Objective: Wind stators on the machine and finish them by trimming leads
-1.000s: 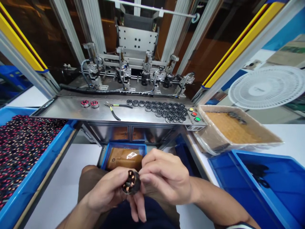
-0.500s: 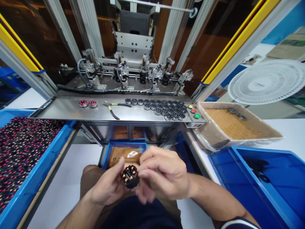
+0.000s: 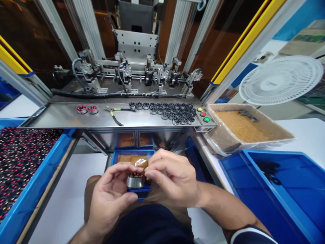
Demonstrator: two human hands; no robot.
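Observation:
Between my hands is a motor stator (image 3: 135, 182), with a smooth silver ring on its side and copper windings showing at its top. My left hand (image 3: 109, 193) curls around it from the left, fingertips at its upper rim and thumb below its lower edge. From the right, my right hand (image 3: 175, 179) pinches at its upper right edge with thumb and forefinger. The exact contact under those fingertips is hidden. Below the hands, a blue tray (image 3: 114, 156) holds a brown sheet and a clear plastic piece.
On the metal ledge (image 3: 61, 118) lie two red-wound stators (image 3: 87, 109), cutting pliers (image 3: 115, 113) and several dark stators (image 3: 172, 112). A blue bin (image 3: 54, 157) of stators stands left. To the right are a lined box (image 3: 228, 142), a blue bin (image 3: 243, 169), push buttons (image 3: 203, 114) and a fan (image 3: 279, 81).
The stator has tipped from its winding end facing me to its silver side facing me. My left hand has turned, its fingers now over the rim. The view has shifted slightly.

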